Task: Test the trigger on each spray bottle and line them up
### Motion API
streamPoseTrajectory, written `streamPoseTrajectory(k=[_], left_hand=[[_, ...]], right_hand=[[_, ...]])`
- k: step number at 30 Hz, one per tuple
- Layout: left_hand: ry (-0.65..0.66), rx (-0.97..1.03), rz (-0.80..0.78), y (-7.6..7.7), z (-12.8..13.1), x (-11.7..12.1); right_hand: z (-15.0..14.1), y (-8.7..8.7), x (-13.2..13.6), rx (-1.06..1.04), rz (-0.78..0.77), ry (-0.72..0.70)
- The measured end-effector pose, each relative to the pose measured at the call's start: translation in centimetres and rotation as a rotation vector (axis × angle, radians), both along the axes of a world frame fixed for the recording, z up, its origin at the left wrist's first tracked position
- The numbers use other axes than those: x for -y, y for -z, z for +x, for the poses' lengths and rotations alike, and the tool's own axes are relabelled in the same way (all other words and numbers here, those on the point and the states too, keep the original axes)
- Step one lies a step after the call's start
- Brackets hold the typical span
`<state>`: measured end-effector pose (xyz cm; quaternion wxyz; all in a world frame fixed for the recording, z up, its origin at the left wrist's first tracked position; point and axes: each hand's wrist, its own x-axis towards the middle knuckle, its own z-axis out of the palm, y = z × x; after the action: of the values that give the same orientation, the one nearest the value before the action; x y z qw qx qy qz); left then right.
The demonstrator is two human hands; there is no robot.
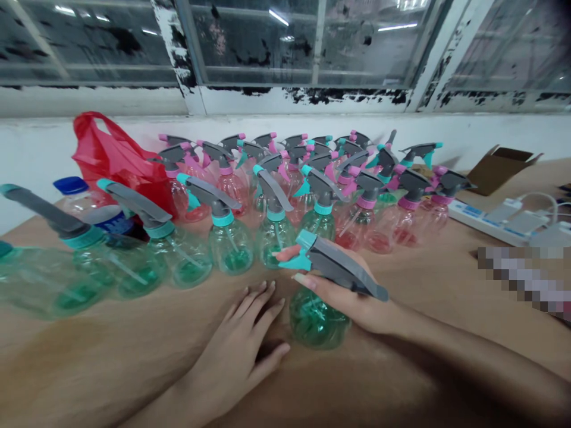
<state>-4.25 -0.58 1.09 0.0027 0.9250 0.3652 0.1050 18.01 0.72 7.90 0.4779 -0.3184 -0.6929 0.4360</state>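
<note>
My right hand [352, 297] is wrapped round the neck of a green spray bottle [316, 324] with a grey and turquoise trigger head. The bottle stands upright on the wooden table, close to my left hand. Flat on the tabletop, my left hand [245, 339] has its fingers stretched out and holds nothing. Just behind the hands is a row of green spray bottles, among them one green bottle [231, 246] straight ahead of the left fingers. Pink spray bottles, such as the pink bottle [379, 229], stand behind and to the right.
A red plastic bag [116, 160] and a drink bottle with a blue cap [71, 185] sit at the back left. On the right are an open cardboard box [502, 169] and a white power strip [486, 223] with plugged-in chargers. A white wall and windows rise behind the table.
</note>
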Motion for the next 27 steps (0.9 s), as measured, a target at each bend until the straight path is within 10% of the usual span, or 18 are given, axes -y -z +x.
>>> streamPoseTrajectory(k=[27], left_hand=[[-0.009,0.030,-0.045,-0.02,-0.01,-0.08]], right_hand=[[0.00,-0.75,0.02,0.030,0.050,0.023]])
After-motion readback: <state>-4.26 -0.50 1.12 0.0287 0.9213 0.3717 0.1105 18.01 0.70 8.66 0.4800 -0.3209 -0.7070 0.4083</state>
